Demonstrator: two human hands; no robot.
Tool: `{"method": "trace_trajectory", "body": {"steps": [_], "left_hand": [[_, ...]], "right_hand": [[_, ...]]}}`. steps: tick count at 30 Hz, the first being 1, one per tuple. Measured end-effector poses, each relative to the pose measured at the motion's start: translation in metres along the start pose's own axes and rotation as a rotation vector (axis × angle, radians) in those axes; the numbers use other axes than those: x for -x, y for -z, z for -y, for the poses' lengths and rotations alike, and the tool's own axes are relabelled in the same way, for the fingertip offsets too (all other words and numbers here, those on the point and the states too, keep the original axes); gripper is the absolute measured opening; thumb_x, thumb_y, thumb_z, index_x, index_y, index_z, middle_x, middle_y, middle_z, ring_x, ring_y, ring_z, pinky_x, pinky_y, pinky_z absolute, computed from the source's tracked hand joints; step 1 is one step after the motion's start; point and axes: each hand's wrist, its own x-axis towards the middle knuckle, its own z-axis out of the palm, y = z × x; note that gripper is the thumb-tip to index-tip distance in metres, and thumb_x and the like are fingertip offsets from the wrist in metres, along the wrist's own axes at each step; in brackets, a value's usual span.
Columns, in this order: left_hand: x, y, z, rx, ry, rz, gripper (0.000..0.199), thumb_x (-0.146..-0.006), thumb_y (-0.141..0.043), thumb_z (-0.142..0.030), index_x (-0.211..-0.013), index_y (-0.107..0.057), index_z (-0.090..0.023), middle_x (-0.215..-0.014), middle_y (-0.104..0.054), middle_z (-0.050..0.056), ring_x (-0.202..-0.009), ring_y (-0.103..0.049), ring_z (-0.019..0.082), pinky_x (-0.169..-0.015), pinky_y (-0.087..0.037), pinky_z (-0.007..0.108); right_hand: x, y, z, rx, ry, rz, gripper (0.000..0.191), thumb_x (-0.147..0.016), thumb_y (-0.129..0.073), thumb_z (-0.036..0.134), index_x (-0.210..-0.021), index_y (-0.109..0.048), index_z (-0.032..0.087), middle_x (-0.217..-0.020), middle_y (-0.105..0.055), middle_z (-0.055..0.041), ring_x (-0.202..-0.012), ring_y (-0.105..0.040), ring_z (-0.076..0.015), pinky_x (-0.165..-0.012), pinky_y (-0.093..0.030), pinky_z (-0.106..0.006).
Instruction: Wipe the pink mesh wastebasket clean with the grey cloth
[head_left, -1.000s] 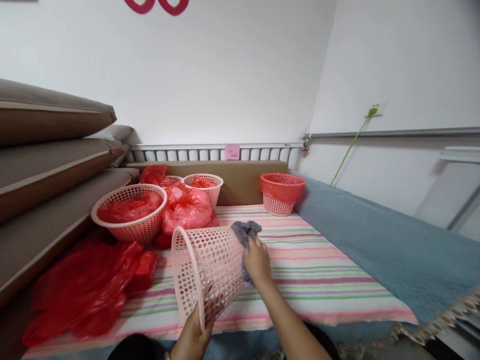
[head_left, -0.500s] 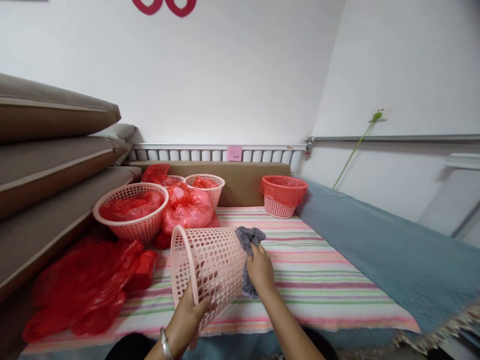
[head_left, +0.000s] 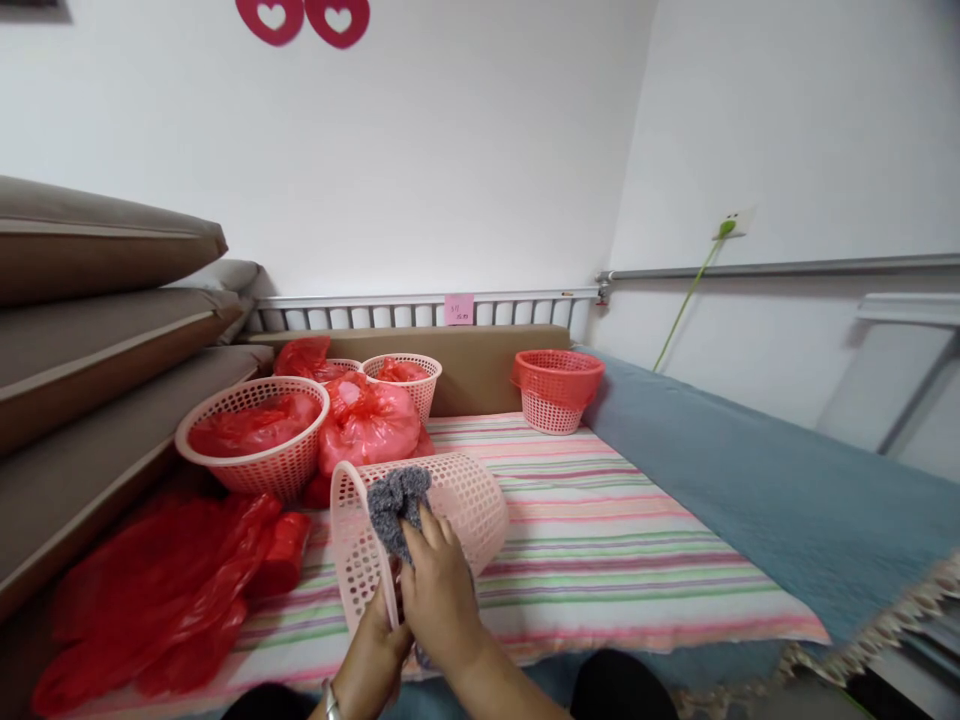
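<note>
A pink perforated plastic basket (head_left: 469, 500) lies on its side above the striped cloth, its open mouth facing left. My left hand (head_left: 373, 645) grips the basket's rim at the lower left, thumb outside. With my right hand (head_left: 442, 590) I press a grey cloth (head_left: 397, 505) against the outer wall near the rim; the fingers are bent over the cloth. The right hand partly covers the basket's lower side and sits just right of the left hand.
Pink baskets (head_left: 285, 470) with red plastic bags (head_left: 371, 420) stand at the left back. Loose red bags (head_left: 165, 590) lie at the front left beside stacked cushions (head_left: 97, 330). A basket with a red upper part (head_left: 559, 385) stands at the back right. Striped cloth (head_left: 637, 560) covers the seat.
My right hand and the grey cloth have moved left along the basket, from its base end to near the rim. My left hand keeps its hold on the rim.
</note>
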Motion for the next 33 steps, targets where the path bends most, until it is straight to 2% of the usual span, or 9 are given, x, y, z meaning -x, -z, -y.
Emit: {"method": "trace_trajectory", "body": {"steps": [4,9,14,17,19,21,25,29,33], "left_hand": [[0.004,0.002,0.018,0.054,0.023,0.161,0.075,-0.070,-0.070,-0.039,-0.136,-0.039,-0.022,-0.129,-0.059,0.013,-0.122,-0.050,0.031,-0.108,-0.030,0.048],[0.005,0.012,0.058,0.046,-0.004,0.288,0.074,-0.074,-0.066,-0.046,-0.138,-0.036,-0.023,-0.140,-0.047,0.015,-0.129,-0.042,0.030,-0.112,-0.021,0.049],[0.004,0.019,0.077,0.035,-0.054,0.374,0.064,-0.079,-0.062,-0.043,-0.137,-0.039,-0.028,-0.142,-0.045,0.011,-0.131,-0.040,0.027,-0.113,-0.017,0.050],[0.004,0.017,0.073,0.095,-0.069,0.424,0.059,-0.080,-0.063,-0.039,-0.135,-0.041,-0.035,-0.144,-0.042,0.005,-0.132,-0.038,0.025,-0.114,-0.017,0.047],[0.003,0.013,0.060,0.115,-0.063,0.424,0.063,-0.076,-0.067,-0.039,-0.134,-0.042,-0.034,-0.144,-0.042,0.006,-0.132,-0.038,0.026,-0.113,-0.018,0.047],[0.003,0.009,0.040,0.123,-0.022,0.372,0.070,-0.072,-0.071,-0.039,-0.135,-0.041,-0.028,-0.140,-0.047,0.010,-0.129,-0.042,0.029,-0.112,-0.022,0.048],[0.004,0.002,0.005,0.136,0.077,0.174,0.076,-0.067,-0.075,-0.036,-0.134,-0.042,-0.018,-0.133,-0.054,0.017,-0.123,-0.048,0.033,-0.110,-0.027,0.048],[0.004,0.001,0.011,0.156,0.064,0.209,0.075,-0.069,-0.073,-0.039,-0.134,-0.042,-0.020,-0.135,-0.052,0.016,-0.125,-0.047,0.032,-0.109,-0.029,0.047],[0.004,0.003,0.027,0.069,-0.021,0.174,0.070,-0.069,-0.071,-0.040,-0.132,-0.047,-0.022,-0.135,-0.054,0.012,-0.129,-0.042,0.032,-0.111,-0.027,0.047]], "right_hand": [[-0.024,0.000,-0.050,0.146,-0.083,-0.038,0.051,-0.074,-0.045,0.006,-0.123,-0.055,0.018,-0.135,-0.046,-0.0095,-0.121,-0.041,-0.0229,-0.101,-0.031,-0.035],[-0.045,0.008,-0.124,0.326,-0.403,-0.009,0.048,-0.078,-0.043,0.010,-0.124,-0.054,0.014,-0.128,-0.051,-0.0124,-0.111,-0.048,-0.0243,-0.093,-0.035,-0.030],[-0.043,0.015,-0.150,0.322,-0.511,0.020,0.045,-0.080,-0.042,0.012,-0.123,-0.054,0.014,-0.122,-0.055,-0.0113,-0.105,-0.051,-0.0235,-0.087,-0.036,-0.027],[-0.039,0.018,-0.151,0.300,-0.543,0.010,0.045,-0.080,-0.040,0.012,-0.122,-0.055,0.013,-0.118,-0.057,-0.0110,-0.104,-0.052,-0.0226,-0.086,-0.037,-0.026],[-0.037,0.018,-0.150,0.290,-0.560,0.004,0.044,-0.081,-0.039,0.012,-0.122,-0.055,0.012,-0.114,-0.059,-0.0111,-0.102,-0.054,-0.0218,-0.085,-0.038,-0.025],[-0.034,0.017,-0.147,0.287,-0.559,-0.001,0.045,-0.081,-0.039,0.013,-0.123,-0.054,0.013,-0.115,-0.059,-0.0109,-0.102,-0.054,-0.0215,-0.086,-0.038,-0.026],[-0.025,0.009,-0.131,0.356,-0.472,-0.022,0.048,-0.080,-0.042,0.012,-0.126,-0.052,0.014,-0.129,-0.051,-0.0118,-0.110,-0.050,-0.0243,-0.092,-0.036,-0.029],[-0.016,0.000,-0.094,0.332,-0.362,-0.011,0.048,-0.079,-0.042,0.010,-0.126,-0.053,0.012,-0.132,-0.048,-0.0138,-0.117,-0.047,-0.0268,-0.098,-0.035,-0.034],[-0.001,-0.003,-0.037,0.179,-0.189,0.041,0.052,-0.076,-0.042,0.007,-0.126,-0.053,0.012,-0.134,-0.046,-0.0144,-0.121,-0.043,-0.0274,-0.100,-0.036,-0.039]]}}
